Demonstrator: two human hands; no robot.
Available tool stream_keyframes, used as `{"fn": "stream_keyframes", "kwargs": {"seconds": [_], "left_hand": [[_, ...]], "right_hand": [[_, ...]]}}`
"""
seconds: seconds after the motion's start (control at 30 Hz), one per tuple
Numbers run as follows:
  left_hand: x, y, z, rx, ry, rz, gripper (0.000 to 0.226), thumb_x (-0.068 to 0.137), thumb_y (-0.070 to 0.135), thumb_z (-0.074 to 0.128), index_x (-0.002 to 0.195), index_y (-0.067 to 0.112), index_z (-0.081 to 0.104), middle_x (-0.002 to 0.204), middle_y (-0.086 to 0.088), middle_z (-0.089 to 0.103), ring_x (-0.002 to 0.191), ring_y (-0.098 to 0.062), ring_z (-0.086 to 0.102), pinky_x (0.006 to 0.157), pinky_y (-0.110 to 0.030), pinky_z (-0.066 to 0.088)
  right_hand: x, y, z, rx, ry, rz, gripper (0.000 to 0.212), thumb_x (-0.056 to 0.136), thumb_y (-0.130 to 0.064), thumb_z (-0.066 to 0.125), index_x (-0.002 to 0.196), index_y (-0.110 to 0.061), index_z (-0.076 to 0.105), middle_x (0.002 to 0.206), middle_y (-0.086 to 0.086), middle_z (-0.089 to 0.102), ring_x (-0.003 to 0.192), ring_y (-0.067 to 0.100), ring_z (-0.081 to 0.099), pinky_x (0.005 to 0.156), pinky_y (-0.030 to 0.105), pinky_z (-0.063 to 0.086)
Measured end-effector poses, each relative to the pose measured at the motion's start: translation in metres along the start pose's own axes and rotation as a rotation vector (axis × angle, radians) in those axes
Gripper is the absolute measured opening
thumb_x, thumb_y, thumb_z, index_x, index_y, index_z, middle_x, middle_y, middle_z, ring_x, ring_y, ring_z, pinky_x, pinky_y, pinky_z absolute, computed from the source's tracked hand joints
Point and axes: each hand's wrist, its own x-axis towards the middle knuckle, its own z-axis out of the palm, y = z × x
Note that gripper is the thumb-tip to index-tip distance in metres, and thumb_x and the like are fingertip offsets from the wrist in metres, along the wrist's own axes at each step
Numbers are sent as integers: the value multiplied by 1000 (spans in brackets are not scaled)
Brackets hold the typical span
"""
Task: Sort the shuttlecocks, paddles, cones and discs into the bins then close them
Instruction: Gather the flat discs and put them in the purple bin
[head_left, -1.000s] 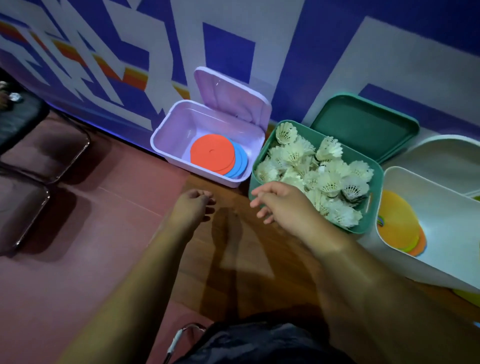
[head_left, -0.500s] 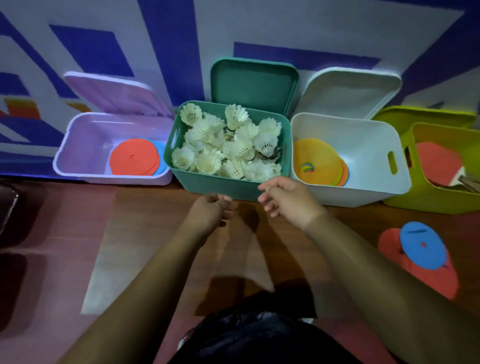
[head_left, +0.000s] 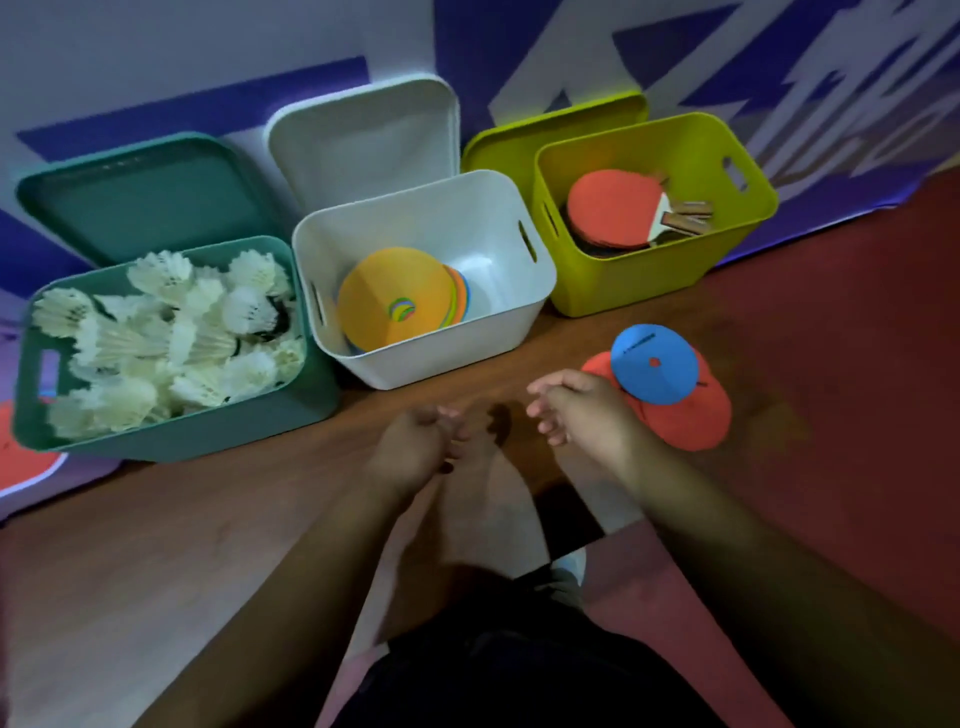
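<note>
along the far wall stand three open bins: teal bin (head_left: 171, 441) at left full of shuttlecocks (head_left: 156, 332), white bin (head_left: 431, 358) holding stacked cones (head_left: 395, 301), lime bin (head_left: 623, 275) holding paddles (head_left: 608, 210). on the floor (head_left: 260, 519) nearer, a blue disc (head_left: 654, 364) lies on red discs (head_left: 691, 415), just right of the right hand (head_left: 587, 410); it and the left hand (head_left: 410, 452) are empty, fingers loosely curled.

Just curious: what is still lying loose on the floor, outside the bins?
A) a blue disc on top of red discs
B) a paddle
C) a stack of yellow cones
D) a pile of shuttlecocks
A: the blue disc lies on the red discs on the floor near the right hand, while shuttlecocks fill the teal bin, paddles lie in the lime bin and cones sit in the white bin.
</note>
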Motion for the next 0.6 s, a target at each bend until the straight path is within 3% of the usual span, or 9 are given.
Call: {"fn": "stream_keyframes", "kwargs": {"seconds": [0.1,0.2,0.33,0.47,0.5,0.6], "left_hand": [[11,13,49,35,-52,-24,15,106,22,59,105,10,67,91,-9,72,57,-12,57,59,-27,44],[23,24,92,109,-101,-30,21,106,21,56,112,6,69,89,-7,72,55,-11,56,60,-29,44],[41,43,139,247,-164,-29,23,106,20,53,108,7,72,90,-6,74,68,-17,60,68,-37,48],[67,58,175,423,-162,-17,25,100,21,55,85,15,74,87,-11,73,79,-25,65,77,-43,57],[75,59,183,455,-139,-22,20,97,20,59,82,16,71,88,-11,72,81,-26,65,79,-42,58],[91,64,209,561,-76,-8,18,86,20,67,75,6,70,78,-18,69,72,-26,61,67,-40,54]], "right_hand": [[9,20,-51,60,37,42,22,106,-14,52,103,-17,73,86,3,78,66,15,66,59,31,52],[18,37,-95,116,101,69,23,106,-11,51,99,-17,72,84,4,76,62,15,64,56,29,50],[29,64,-150,130,231,139,20,101,-10,55,93,-20,71,75,-1,75,60,15,63,56,27,50],[44,96,-199,68,309,208,13,100,-16,57,99,-19,70,87,4,75,65,17,66,58,28,49],[49,105,-209,15,320,204,16,101,-20,55,101,-17,71,93,7,76,69,20,69,61,30,53],[65,129,-239,-206,373,189,28,101,-30,54,103,-12,76,111,15,77,103,35,73,90,40,56]]}}
